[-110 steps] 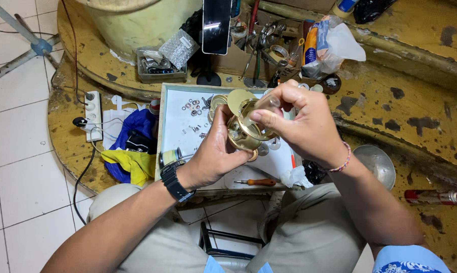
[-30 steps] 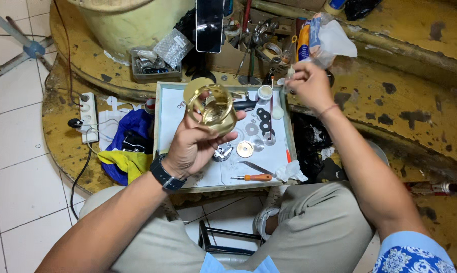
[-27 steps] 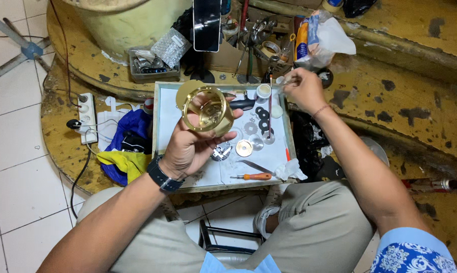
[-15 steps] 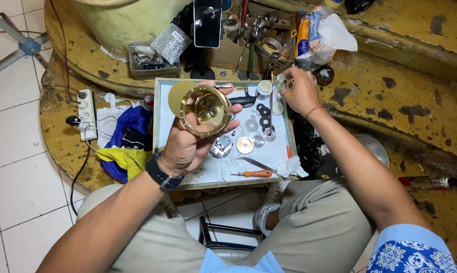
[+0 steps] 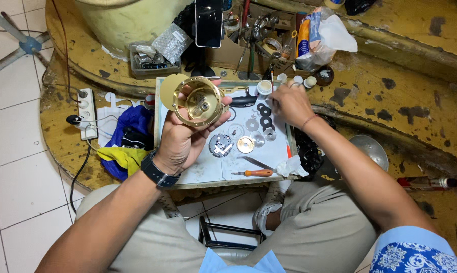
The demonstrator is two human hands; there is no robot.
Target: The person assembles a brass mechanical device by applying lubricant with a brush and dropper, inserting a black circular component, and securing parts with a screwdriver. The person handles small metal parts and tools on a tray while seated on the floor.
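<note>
One round brass housing [image 5: 198, 101] sits in the left hand [image 5: 185, 139], raised above the white work tray [image 5: 208, 169] with its open face toward the camera; the grip is clamped on it, fingers wrapped round the rim. Compared with a second ago the housing is turned a little more upright and stays lifted off the tray. The right hand [image 5: 286, 103], which was at the tray's far right corner, has come down slightly and now rests over the row of small white pots [image 5: 294, 81]; fingers bunched together (whether they pinch anything, cannot tell). So the housing is held ready while the other hand works among the small parts.

On the tray lie gear wheels and discs [image 5: 248, 134], black rings [image 5: 263, 114] and an orange-handled screwdriver [image 5: 252, 173]. A phone on a stand [image 5: 209, 23] stands beyond, on the worn yellow tabletop [image 5: 390, 76]. A power strip [image 5: 87, 114] lies left.
</note>
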